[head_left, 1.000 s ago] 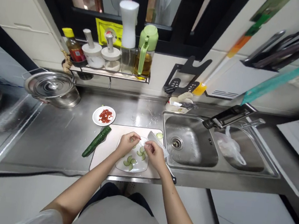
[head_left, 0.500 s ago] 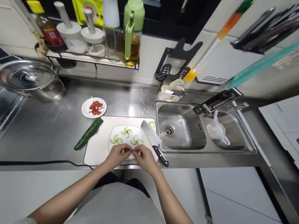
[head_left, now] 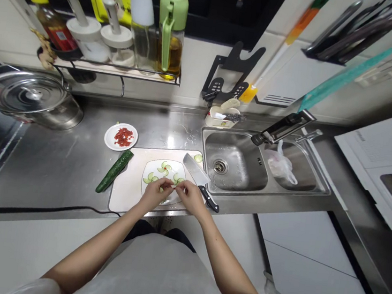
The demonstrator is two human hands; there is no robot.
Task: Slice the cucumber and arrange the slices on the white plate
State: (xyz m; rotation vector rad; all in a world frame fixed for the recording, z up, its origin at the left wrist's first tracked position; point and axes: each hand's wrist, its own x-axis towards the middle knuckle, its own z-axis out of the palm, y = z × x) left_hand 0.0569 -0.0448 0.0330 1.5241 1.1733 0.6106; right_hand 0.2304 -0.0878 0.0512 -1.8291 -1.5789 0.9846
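My left hand (head_left: 156, 192) and my right hand (head_left: 189, 195) meet fingertip to fingertip over the near part of a square white plate (head_left: 144, 192). Both are closed in a pinch on what looks like a tiny red goji berry, mostly hidden by the fingers. Cucumber slices (head_left: 164, 167) lie on the plate in pinwheel shapes; the far one has a red dot at its centre. Beneath the plate is a pale cutting board (head_left: 121, 195). A cleaver (head_left: 196, 171) with a black handle rests along the board's right side, near a loose cucumber slice (head_left: 198, 158).
A whole cucumber (head_left: 114, 171) leans against the board's left edge. Behind it stands a small white plate (head_left: 110, 143) of red goji berries (head_left: 124, 137). A double sink (head_left: 236, 166) is on the right, a lidded steel pot (head_left: 58, 115) at left. A black cord (head_left: 50, 208) runs along the front edge.
The view has shifted slightly, so the counter things appear a little higher and further left. My hands stay together over the plate, still pinching, with the fingertips barely moved.
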